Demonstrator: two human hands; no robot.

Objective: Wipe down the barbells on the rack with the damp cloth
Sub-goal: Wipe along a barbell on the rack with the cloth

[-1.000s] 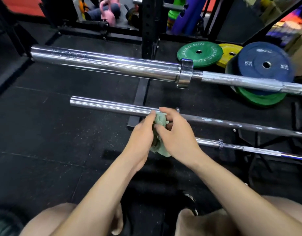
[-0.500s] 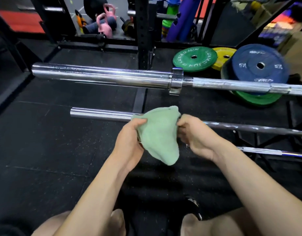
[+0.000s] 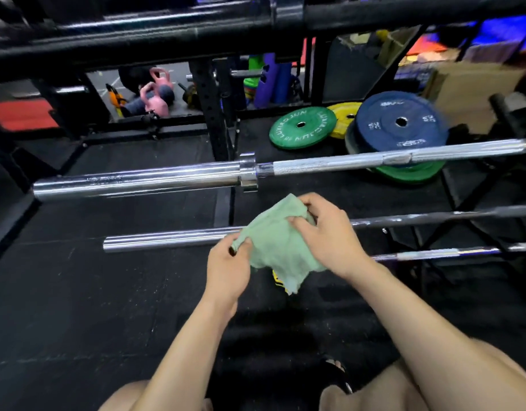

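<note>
A pale green cloth (image 3: pixel 278 247) is spread between my two hands in the middle of the view. My left hand (image 3: pixel 227 269) pinches its lower left corner, and my right hand (image 3: pixel 324 232) grips its upper right part with curled fingers. A thick chrome barbell (image 3: pixel 143 179) lies across the rack above the cloth. Right behind the cloth runs a thinner chrome barbell (image 3: pixel 167 240), partly hidden by it. A third barbell (image 3: pixel 451 253) shows low on the right. A black barbell (image 3: pixel 137 40) crosses the top of the view.
Green (image 3: pixel 302 127), yellow (image 3: pixel 345 115) and blue (image 3: pixel 401 123) weight plates lie on the black rubber floor behind the bars. A black upright post (image 3: pixel 211 114) stands behind the thick bar. Pink kettlebells (image 3: pixel 155 96) sit far back left. My knees are at the bottom edge.
The cloth went from bunched between my hands to spread open. My head tipped up, so a black bar now shows at the top and my right hand took a new hold higher on the cloth.
</note>
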